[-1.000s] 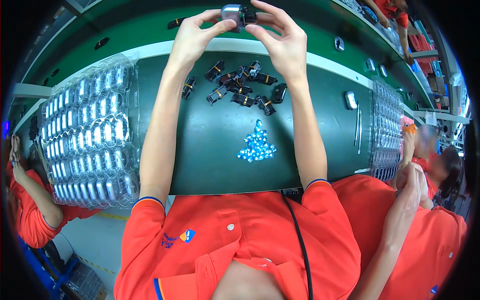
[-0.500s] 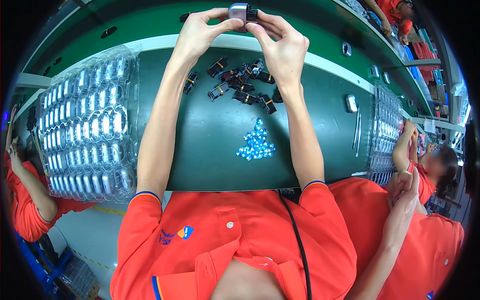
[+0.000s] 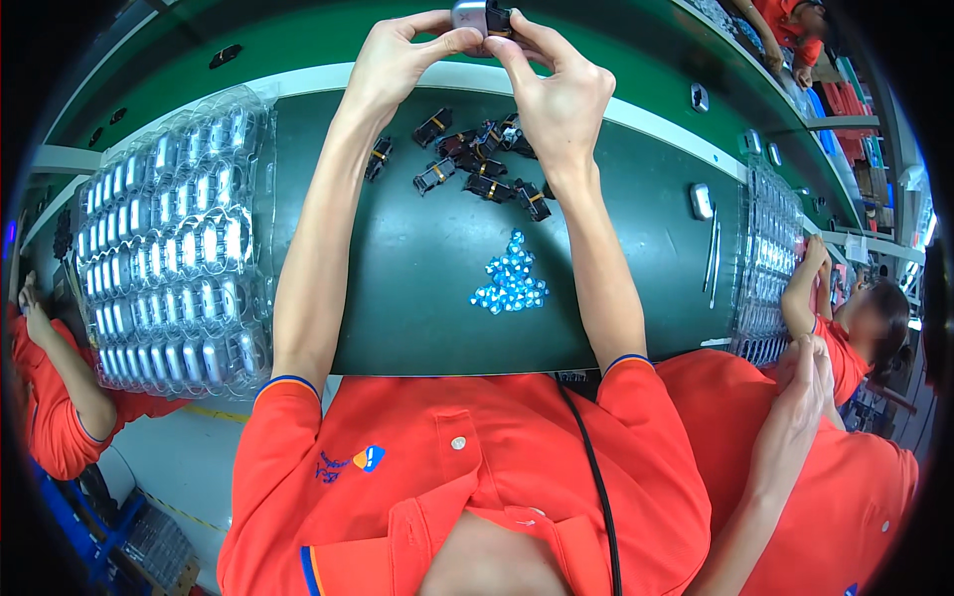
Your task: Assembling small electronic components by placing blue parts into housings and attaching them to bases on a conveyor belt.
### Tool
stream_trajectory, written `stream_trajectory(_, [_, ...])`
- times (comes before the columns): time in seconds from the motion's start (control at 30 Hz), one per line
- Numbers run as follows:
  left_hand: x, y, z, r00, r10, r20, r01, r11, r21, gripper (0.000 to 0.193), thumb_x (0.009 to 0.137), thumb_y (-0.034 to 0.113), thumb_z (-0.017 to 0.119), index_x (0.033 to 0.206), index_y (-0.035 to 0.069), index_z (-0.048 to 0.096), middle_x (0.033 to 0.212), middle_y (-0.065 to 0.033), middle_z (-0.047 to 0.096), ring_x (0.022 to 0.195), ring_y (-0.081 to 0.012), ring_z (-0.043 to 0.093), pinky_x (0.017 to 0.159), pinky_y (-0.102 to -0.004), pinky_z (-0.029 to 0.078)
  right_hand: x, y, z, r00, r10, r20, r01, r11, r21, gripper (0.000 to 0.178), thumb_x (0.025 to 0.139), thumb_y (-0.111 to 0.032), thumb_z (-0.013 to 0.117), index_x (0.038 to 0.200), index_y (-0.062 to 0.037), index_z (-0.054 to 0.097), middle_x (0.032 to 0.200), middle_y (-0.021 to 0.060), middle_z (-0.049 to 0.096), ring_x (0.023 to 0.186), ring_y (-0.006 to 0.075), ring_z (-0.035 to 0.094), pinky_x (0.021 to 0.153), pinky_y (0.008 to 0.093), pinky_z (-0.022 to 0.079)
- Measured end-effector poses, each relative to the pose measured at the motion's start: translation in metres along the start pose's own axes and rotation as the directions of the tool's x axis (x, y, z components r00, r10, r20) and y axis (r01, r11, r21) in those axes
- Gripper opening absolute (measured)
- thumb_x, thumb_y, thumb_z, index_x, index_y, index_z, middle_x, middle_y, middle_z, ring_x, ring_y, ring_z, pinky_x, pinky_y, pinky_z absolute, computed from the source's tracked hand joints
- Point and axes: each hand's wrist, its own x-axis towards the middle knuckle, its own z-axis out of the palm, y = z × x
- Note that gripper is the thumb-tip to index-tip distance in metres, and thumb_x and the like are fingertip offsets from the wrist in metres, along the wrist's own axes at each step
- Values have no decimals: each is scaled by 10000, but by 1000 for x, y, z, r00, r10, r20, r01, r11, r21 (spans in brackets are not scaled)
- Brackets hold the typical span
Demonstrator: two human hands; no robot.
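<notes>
At the top edge of the head view, my left hand [image 3: 393,62] is closed on a rounded silver-grey casing [image 3: 469,17], its thumb pressed along the lower side. My right hand [image 3: 564,94] pinches a black insert [image 3: 500,20] that sits at the casing's right-hand opening. How deep the insert goes in is hidden by fingers and the picture's edge. Below my hands, on the green table, lies a loose heap of black modules [image 3: 487,187] with yellow-brown strips. Closer to me, between my forearms, is a small pile of blue-and-white pieces [image 3: 512,283].
Stacked clear trays [image 3: 164,253] full of silver casings stand left, more trays [image 3: 765,268] right. Near these lie a single casing [image 3: 701,202] and thin rods [image 3: 714,258]. Beyond a pale rail runs a green belt [image 3: 298,45] carrying parts. A co-worker's arm [image 3: 775,462] is close at right.
Both hands have risen slightly with the casing and insert still held together. Parts on the belt have shifted to the right. The co-worker's hands at right have moved closer together.
</notes>
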Motion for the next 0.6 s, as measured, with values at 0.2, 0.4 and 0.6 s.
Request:
stream_trajectory(0.2, [0, 19, -8, 971, 22, 237, 18, 986, -167, 469, 906, 135, 688, 1340, 36, 541, 1167, -57, 620, 988, -134, 594, 874, -301, 510, 5, 41, 5, 950, 180, 255, -288, 816, 501, 437, 899, -52, 666, 1327, -35, 577, 1122, 93, 661, 985, 169, 639, 832, 308, 527])
stream_trajectory(0.4, [-3, 7, 1, 991, 92, 93, -89, 995, -37, 415, 901, 308, 712, 1267, 118, 658, 1047, -28, 689, 1056, -136, 603, 990, -291, 411, 10, 33, -5, 814, 179, 553, -579, 321, 749, 396, 956, -183, 637, 1300, -1, 564, 1134, 119, 654, 1058, 209, 636, 966, 365, 515])
stream_trajectory(0.6, [-13, 47, 2, 961, 95, 260, 22, 910, -414, 491, 904, 193, 702, 1343, 38, 545, 1322, -77, 523, 946, -126, 579, 833, -277, 498, 7, 15, -12, 731, -73, 679, -656, 202, 728, 411, 1006, -212, 542, 1312, 60, 505, 1197, 163, 611, 1123, 225, 591, 1044, 395, 455])
